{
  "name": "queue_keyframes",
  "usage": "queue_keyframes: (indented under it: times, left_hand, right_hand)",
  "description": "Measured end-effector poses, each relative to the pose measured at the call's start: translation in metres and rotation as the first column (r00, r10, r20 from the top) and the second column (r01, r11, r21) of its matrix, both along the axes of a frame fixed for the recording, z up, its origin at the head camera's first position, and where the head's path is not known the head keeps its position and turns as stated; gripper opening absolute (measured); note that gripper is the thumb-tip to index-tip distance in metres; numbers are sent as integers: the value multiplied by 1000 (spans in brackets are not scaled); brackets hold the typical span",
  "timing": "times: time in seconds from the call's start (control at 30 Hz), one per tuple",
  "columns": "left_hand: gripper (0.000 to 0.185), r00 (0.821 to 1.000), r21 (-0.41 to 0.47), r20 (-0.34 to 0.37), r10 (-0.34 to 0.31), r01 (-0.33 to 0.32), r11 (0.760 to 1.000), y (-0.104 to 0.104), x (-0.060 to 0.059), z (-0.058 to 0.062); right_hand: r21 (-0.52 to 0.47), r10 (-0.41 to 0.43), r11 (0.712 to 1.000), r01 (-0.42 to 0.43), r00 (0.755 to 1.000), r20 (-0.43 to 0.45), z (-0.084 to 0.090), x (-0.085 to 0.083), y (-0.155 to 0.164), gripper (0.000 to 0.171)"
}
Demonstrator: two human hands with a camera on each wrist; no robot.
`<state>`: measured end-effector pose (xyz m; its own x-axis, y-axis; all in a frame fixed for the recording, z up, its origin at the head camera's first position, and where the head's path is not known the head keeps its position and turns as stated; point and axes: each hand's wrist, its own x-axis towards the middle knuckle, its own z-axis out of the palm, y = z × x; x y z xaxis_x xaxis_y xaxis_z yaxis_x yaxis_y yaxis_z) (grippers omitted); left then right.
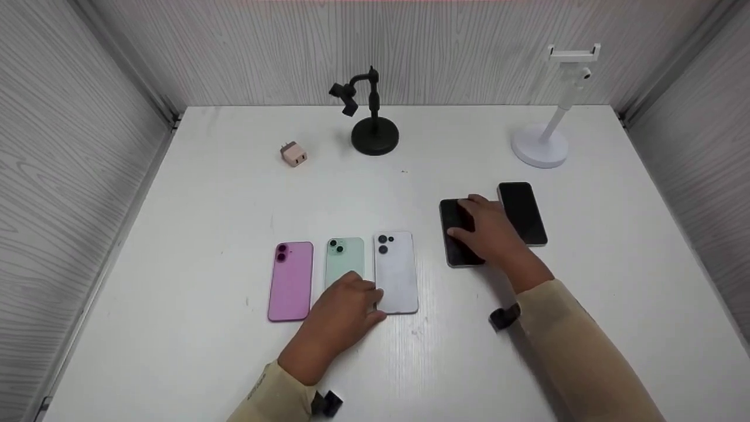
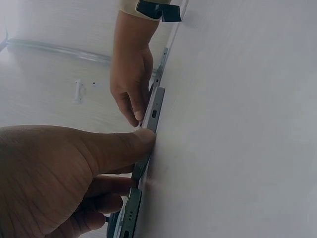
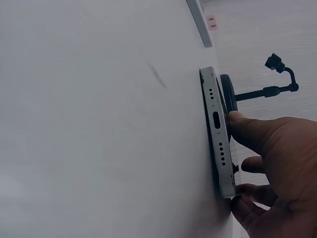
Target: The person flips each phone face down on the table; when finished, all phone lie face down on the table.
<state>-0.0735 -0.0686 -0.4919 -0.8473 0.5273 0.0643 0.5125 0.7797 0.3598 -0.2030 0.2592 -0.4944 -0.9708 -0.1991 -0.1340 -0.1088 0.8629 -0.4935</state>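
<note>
Three phones lie back up in a row on the white table (image 1: pixel 205 193): pink (image 1: pixel 291 281), green (image 1: pixel 344 255) and white (image 1: pixel 397 271). My left hand (image 1: pixel 351 299) covers the green phone's near end; its thumb lies in the gap beside the white phone and its fingers curl on the other side. In the left wrist view the thumb (image 2: pixel 141 139) presses at the phone edges, and the green phone's bottom edge (image 2: pixel 130 213) shows below. My right hand (image 1: pixel 480 225) grips a dark, screen-up phone (image 1: pixel 454 234) by its sides, and its silver bottom edge (image 3: pixel 218 129) shows between the thumb (image 3: pixel 240 121) and fingers.
A second dark phone (image 1: pixel 522 212) lies just right of the held one. At the back stand a black stand (image 1: pixel 374 126) and a white phone holder (image 1: pixel 551 129), with a pink charger plug (image 1: pixel 293 155) to the left. Grey walls close in three sides.
</note>
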Motion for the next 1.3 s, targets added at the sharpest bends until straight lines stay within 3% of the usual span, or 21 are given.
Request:
queue_keyframes:
  times: [0.6,1.1,1.3]
  left_hand:
    - [29,1000,-5,11,13,-13,1000,0,0,0]
    - [30,999,-1,36,28,-28,1000,1,1,1]
    - [28,1000,-10,14,15,-15,1000,1,1,2]
  right_hand:
    - [-38,1,999,-3,998,-63,2,55,-9,77]
    - [-46,0,999,-4,996,-89,-2,74,-15,79]
    - [-39,3,999,-8,994,-108,-2,76,-17,78]
